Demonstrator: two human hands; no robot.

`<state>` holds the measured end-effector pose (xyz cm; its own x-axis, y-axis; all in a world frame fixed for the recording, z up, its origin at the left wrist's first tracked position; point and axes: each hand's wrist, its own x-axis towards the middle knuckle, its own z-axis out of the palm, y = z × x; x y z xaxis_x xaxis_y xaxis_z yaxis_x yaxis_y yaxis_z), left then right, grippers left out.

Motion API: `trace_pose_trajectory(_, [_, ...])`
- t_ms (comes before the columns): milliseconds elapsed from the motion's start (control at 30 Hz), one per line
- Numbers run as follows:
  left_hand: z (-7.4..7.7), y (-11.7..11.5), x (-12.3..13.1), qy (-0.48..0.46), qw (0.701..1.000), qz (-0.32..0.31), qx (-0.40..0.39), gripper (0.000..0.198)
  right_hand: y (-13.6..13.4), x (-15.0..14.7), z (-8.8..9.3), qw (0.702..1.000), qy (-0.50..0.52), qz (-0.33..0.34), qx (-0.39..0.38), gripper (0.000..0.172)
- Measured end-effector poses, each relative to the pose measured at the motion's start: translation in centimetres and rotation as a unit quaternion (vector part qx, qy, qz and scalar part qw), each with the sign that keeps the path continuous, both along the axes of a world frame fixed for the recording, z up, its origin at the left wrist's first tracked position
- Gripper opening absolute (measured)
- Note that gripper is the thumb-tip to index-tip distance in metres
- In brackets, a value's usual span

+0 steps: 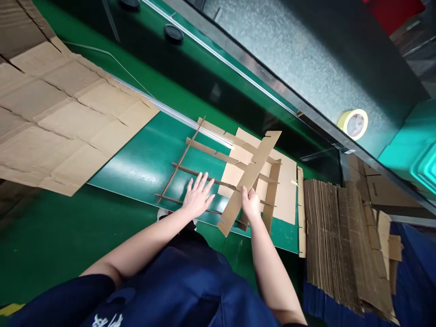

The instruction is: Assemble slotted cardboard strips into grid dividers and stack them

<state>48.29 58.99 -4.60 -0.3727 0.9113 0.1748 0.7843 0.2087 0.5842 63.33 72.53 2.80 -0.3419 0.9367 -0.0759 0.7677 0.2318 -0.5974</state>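
A grid of slotted cardboard divider strips (pixel 204 175) stands on edge on the green table (pixel 143 163). My left hand (pixel 197 195) lies open, fingers spread, pressing on the strips near the table's front edge. My right hand (pixel 250 202) is closed around a long slotted cardboard strip (pixel 252 175), held tilted across the grid and over a flat cardboard sheet (pixel 286 190).
A large flattened carton (pixel 57 118) covers the table's left side. A thick stack of cardboard strips (pixel 340 240) stands on edge at the right. A roll of tape (pixel 354 123) rests on the grey metal surface (pixel 306 59) behind. Two black knobs (pixel 173 32) sit on the green machine.
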Motion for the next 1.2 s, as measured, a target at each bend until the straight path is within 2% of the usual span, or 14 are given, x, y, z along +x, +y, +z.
trace_pose_trajectory(133, [-1.7,0.4,-0.5,0.065,0.993,-0.028,-0.094,0.062,1.0,0.8,-1.4,0.993,-0.117,0.004,0.006,0.031])
trace_pose_trajectory(300, [-1.6,0.5,-0.3,0.084,0.988,-0.040,-0.127,0.066,1.6,-0.5,-1.7,0.984,-0.177,0.000,0.032,0.031])
trace_pose_trajectory(500, [-1.3,0.5,-0.3,0.074,0.988,-0.039,-0.126,0.067,2.7,-2.2,-1.0,0.974,-0.226,0.001,0.018,0.037])
trace_pose_trajectory(667, [-1.4,0.5,-0.2,0.069,0.990,-0.034,-0.119,0.067,2.3,-3.5,-1.7,0.954,-0.300,-0.002,-0.004,0.037])
trace_pose_trajectory(967, [-1.4,0.3,-0.2,0.064,0.990,-0.037,-0.118,0.068,2.1,-3.4,-2.8,0.953,-0.304,0.011,-0.011,0.039])
trace_pose_trajectory(1200, [-1.2,0.3,-0.2,0.068,0.990,-0.040,-0.116,0.067,1.6,-4.1,-3.0,0.938,-0.346,0.010,0.002,0.044])
